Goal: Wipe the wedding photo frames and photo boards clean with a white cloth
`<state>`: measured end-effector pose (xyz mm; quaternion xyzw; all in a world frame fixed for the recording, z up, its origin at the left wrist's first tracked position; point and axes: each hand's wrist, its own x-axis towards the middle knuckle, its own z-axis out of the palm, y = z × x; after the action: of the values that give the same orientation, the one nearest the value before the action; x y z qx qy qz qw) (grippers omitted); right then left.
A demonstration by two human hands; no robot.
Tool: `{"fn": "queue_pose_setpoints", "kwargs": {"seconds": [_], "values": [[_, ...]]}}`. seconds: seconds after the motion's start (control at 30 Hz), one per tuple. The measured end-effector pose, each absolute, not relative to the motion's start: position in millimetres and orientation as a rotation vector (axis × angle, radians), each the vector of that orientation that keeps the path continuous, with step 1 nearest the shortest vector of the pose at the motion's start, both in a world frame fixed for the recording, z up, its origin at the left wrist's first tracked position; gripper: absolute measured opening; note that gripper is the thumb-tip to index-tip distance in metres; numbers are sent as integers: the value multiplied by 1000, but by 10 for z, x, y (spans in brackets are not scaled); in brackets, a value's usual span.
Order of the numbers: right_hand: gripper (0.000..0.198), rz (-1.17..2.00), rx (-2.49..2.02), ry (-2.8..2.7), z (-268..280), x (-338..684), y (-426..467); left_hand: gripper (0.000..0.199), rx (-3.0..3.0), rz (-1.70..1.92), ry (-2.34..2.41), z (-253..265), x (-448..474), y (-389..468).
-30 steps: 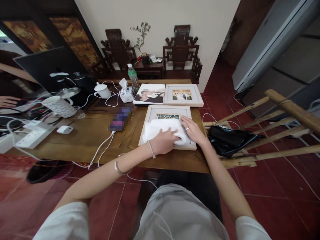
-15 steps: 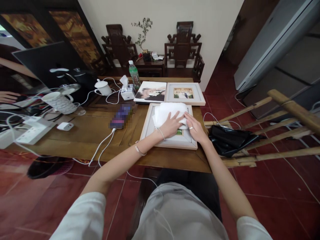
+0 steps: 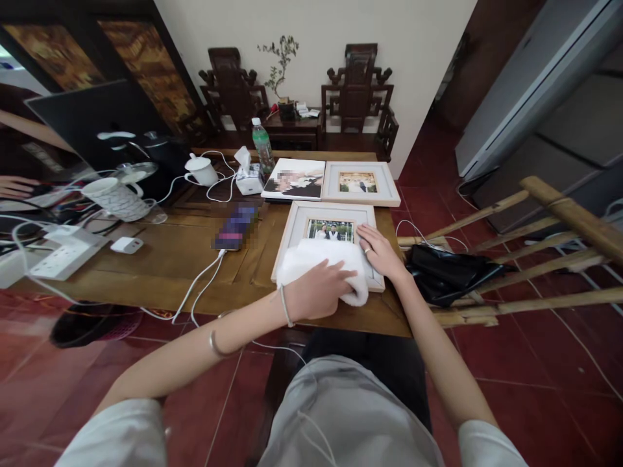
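A light wooden picture frame (image 3: pixel 285 250) with a pale mat lies flat on the wooden table, a photo of two people (image 3: pixel 331 230) showing in its middle. My left hand (image 3: pixel 316 290) presses a folded white cloth (image 3: pixel 306 256) on the frame's near side, fingers curled over it. Part of the cloth hangs past the near edge and hides that stretch of frame. My right hand (image 3: pixel 382 251) rests flat on the frame's right side, fingers stretched out, steadying against the mat; it holds nothing.
Behind lie a second framed photo (image 3: pixel 384 185) and a photo panel (image 3: pixel 294 178). Left of them are a tissue box (image 3: pixel 250 179), bottle (image 3: pixel 263 146), phone (image 3: pixel 236 225), patterned mug (image 3: pixel 117 198) and power strip (image 3: pixel 68 253). A bamboo rack (image 3: pixel 564 207) stands right. Another person's hand (image 3: pixel 17 188) is far left.
My left hand has drawn the white cloth toward me, from the frame's upper part to its near edge, uncovering the photo. My right hand has stayed at the right side.
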<state>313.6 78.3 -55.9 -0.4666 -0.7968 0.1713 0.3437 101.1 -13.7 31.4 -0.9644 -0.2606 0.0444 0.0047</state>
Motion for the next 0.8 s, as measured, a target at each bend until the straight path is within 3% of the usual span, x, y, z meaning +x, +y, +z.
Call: {"fn": "queue_pose_setpoints", "kwargs": {"seconds": [0.27, 0.43, 0.67, 0.8], "values": [[47, 351, -1206, -2167, -644, 3135, 818, 38, -2691, 145, -1339, 184, 1054, 503], [48, 337, -1159, -2178, -628, 3135, 813, 48, -2639, -274, -1146, 286, 1339, 1070], [51, 372, -1175, -2152, -603, 3118, 784, 30, -2909, -98, -861, 271, 1754, 1284], [64, 385, -1124, -2139, -624, 3119, 798, 32, -2809, -40, -944, 213, 1595, 1295]]}}
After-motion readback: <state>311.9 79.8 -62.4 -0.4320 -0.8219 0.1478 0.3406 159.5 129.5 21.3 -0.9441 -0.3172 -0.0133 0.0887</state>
